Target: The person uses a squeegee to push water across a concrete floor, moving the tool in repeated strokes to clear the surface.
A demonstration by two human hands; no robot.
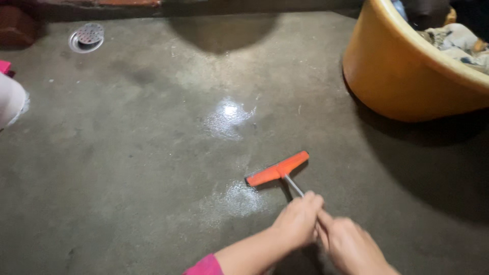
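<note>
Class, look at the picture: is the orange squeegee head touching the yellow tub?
Apart. The head view shows the orange squeegee head lying on the wet concrete floor, with a wide stretch of bare floor between it and the yellow tub.

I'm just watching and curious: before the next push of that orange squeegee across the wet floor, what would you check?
1. Both hands on the handle: left hand and right hand grip it: ok.
2. Orange squeegee blade flat on the floor: cannot tell.
3. Path toward the drain free: ok.
4. Yellow tub clear of the blade: ok.
5. Water left to move: wet sheen remains: not ok.
</note>
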